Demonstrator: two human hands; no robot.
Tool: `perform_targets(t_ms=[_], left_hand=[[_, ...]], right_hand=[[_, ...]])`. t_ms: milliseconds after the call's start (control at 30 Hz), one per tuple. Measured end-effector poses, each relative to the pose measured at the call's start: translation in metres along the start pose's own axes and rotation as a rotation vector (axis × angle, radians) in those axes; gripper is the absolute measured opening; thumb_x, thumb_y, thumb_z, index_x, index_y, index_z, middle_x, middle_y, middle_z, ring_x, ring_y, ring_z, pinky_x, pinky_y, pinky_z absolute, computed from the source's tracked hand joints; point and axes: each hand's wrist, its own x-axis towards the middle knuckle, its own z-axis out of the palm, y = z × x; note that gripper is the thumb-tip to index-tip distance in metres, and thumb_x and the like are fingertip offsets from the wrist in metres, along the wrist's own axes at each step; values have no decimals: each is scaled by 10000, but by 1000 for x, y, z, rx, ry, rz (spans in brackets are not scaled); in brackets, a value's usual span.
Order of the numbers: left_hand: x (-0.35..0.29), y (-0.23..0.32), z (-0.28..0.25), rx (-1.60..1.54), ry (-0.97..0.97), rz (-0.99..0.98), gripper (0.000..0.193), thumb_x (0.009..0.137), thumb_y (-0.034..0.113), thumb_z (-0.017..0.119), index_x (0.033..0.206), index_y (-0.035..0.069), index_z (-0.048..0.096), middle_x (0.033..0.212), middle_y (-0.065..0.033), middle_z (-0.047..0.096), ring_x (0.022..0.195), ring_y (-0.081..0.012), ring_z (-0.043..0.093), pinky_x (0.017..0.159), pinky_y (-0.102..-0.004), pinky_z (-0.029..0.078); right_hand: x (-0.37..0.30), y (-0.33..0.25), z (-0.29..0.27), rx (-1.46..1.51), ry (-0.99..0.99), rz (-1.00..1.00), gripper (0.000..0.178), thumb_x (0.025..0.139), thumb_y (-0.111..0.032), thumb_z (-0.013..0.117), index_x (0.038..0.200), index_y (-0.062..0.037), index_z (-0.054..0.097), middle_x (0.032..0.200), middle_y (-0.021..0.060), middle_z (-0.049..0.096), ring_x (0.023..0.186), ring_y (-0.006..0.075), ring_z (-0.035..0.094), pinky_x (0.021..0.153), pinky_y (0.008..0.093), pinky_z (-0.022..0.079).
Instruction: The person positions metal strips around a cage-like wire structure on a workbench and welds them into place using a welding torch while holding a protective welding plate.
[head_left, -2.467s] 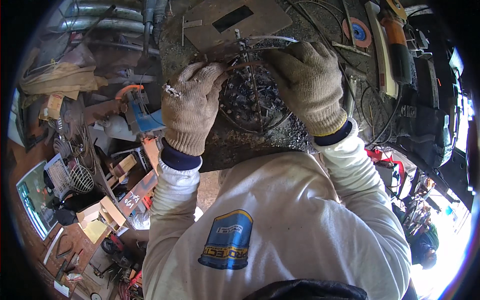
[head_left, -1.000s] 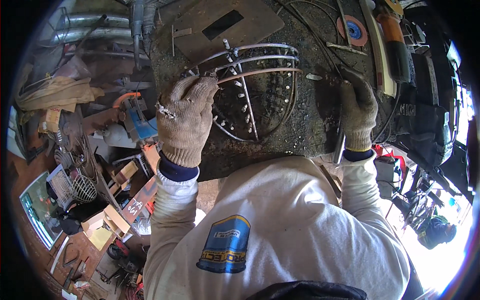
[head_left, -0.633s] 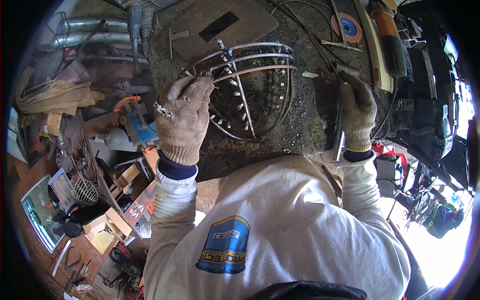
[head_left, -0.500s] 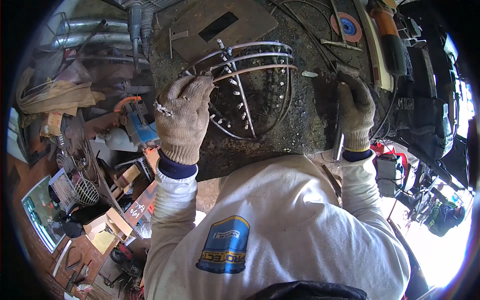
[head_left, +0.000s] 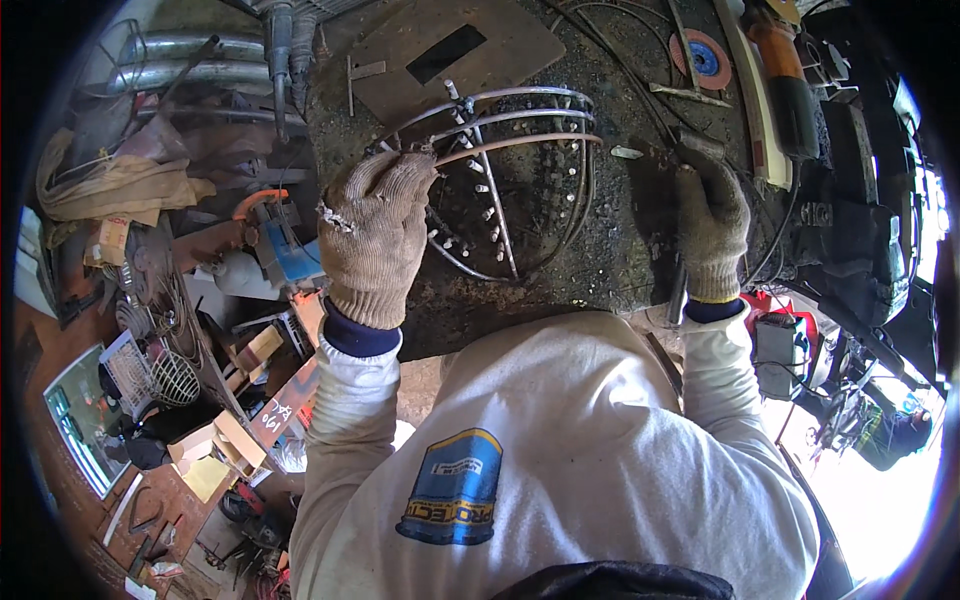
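Observation:
On the dark, grimy workbench point(head_left: 610, 270) lies a frame of bent metal rods point(head_left: 515, 118), with a straight rod carrying several short studs across it. My left hand point(head_left: 378, 225), in a worn knit glove, is closed at the frame's left side, pinching the end of a brownish curved rod point(head_left: 530, 139). My right hand point(head_left: 715, 220), gloved too, is wrapped round a metal tool point(head_left: 678, 297) that looks like a hammer. Its dark, cylindrical head shows above the fingers, and its handle sticks out below the palm. The right hand is apart from the frame.
A flat metal plate with a rectangular slot point(head_left: 500, 40) lies at the bench's far side. An angle grinder point(head_left: 785, 90), a flap disc point(head_left: 705, 60) and cables point(head_left: 630, 65) are at the far right. Pipes point(head_left: 190, 73), cloth point(head_left: 130, 180) and boxes point(head_left: 215, 445) crowd the left.
The whole view has shifted slightly to the right. Both hands keep their grips, and the frame looks unmoved on the bench.

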Motion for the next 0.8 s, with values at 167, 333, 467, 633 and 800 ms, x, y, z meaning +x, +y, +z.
perform_targets(t_ms=[167, 333, 467, 633, 800], left_hand=[[0, 0, -1, 17, -2, 13, 178, 840, 110, 783, 1016, 104, 765, 1003, -93, 740, 950, -292, 700, 842, -405, 566], [2, 2, -4, 7, -33, -35, 172, 844, 118, 781, 1015, 110, 768, 1001, -92, 739, 950, -294, 701, 839, -407, 566], [1, 1, -3, 18, -28, -4, 170, 847, 132, 781, 1017, 116, 770, 1000, -92, 738, 950, -291, 703, 834, -407, 567], [-2, -3, 4, 1, 50, 43, 181, 846, 175, 773, 1024, 148, 755, 995, -76, 721, 901, -313, 692, 816, -436, 560], [0, -1, 2, -42, 76, 28, 171, 839, 156, 775, 1008, 140, 755, 963, -94, 723, 872, -319, 704, 782, -427, 572]], right_hand=[[0, 5, 0, -60, 6, -23, 241, 934, -66, 684, 1165, -23, 737, 1048, 100, 735, 965, 158, 675, 881, 299, 518], [-1, 6, -3, -82, -10, -1, 240, 931, -72, 689, 1161, -23, 737, 1040, 102, 735, 969, 162, 676, 879, 299, 518], [-3, 11, -2, 2, 16, -10, 241, 933, -80, 686, 1161, -22, 738, 1044, 104, 737, 964, 165, 680, 872, 304, 522], [-5, 4, -7, 8, 38, -51, 240, 942, -81, 677, 1166, -17, 734, 1033, 96, 737, 951, 157, 680, 862, 299, 526], [-11, -8, -15, 17, 28, 64, 236, 940, -72, 671, 1159, -14, 736, 1028, 96, 740, 948, 156, 682, 847, 299, 532]])
